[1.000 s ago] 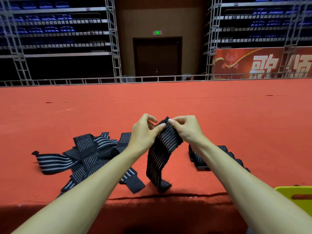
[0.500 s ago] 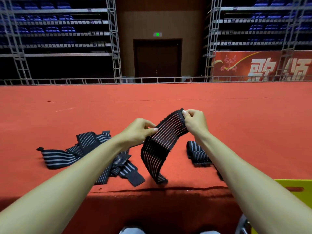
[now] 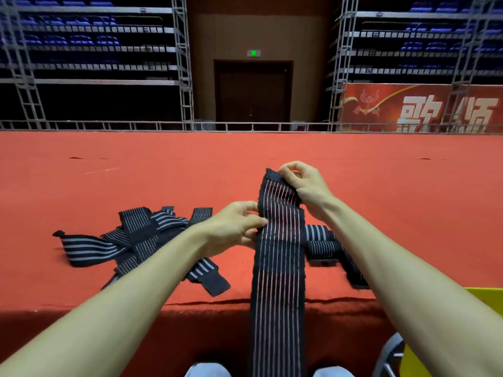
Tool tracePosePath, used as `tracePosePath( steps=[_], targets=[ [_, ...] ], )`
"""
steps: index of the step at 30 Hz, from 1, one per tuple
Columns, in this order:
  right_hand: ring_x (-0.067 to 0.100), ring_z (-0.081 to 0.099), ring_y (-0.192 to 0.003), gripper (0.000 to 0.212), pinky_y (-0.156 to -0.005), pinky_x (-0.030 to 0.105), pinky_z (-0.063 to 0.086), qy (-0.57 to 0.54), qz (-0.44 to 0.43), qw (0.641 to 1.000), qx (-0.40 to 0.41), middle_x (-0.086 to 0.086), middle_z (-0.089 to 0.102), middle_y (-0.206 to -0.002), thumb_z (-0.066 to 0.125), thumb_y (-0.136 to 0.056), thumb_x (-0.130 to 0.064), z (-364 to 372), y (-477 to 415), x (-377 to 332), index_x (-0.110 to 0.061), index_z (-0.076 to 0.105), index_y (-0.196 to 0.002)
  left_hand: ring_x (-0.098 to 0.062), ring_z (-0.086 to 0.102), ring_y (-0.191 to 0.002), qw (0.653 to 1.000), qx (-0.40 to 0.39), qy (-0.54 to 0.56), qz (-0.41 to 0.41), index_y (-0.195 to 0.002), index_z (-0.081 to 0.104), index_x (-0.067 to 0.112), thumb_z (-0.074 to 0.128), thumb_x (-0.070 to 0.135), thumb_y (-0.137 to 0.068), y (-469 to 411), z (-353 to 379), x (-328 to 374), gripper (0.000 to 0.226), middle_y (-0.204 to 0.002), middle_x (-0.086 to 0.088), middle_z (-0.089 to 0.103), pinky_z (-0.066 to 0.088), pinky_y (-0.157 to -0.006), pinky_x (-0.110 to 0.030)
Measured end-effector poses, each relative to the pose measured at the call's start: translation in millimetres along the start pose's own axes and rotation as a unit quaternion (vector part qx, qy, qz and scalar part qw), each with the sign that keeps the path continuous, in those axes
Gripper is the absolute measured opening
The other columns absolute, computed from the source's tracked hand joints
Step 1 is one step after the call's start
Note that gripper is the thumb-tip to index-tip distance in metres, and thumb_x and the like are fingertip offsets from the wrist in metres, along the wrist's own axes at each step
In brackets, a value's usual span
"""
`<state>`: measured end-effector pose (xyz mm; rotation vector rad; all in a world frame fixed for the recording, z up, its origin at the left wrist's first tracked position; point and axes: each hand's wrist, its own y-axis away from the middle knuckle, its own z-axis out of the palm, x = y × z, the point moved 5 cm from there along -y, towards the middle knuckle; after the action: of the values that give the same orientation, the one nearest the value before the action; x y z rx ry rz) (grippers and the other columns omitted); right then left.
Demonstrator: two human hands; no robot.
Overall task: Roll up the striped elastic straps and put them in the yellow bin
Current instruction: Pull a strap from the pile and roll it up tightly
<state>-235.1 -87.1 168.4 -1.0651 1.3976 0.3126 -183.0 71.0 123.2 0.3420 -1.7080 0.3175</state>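
Part of the yellow bin (image 3: 487, 291) shows at our lower right. We hold one striped strap (image 3: 277, 268) upright, its lower end hanging past the edge of the red stage (image 3: 381, 186). Our left hand (image 3: 231, 227) pinches its left edge, and our right hand (image 3: 304, 186), higher and apart, grips its top end. Loose straps (image 3: 136, 238) lie piled to the left and rolled straps (image 3: 319, 242) to the right. Farther off stands a dark door (image 3: 253, 93).
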Motion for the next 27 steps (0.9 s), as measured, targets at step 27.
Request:
tracePosePath(
  steps=[27],
  targets=[
    [0.023, 0.066, -0.095, 0.009, -0.087, 0.036, 0.053, 0.403, 0.111, 0.907, -0.050, 0.008, 0.074, -0.095, 0.076, -0.081, -0.015, -6, -86, 240, -0.017, 0.076, -0.090, -0.014, 0.045, -0.091, 0.899, 0.153, -0.411, -0.015, -0.064, 0.048, 0.027, 0.060, 0.050, -0.088, -161, -8, -196, 0.035, -0.073, 0.012, 0.048, 0.023, -0.076, -0.033]
  ],
)
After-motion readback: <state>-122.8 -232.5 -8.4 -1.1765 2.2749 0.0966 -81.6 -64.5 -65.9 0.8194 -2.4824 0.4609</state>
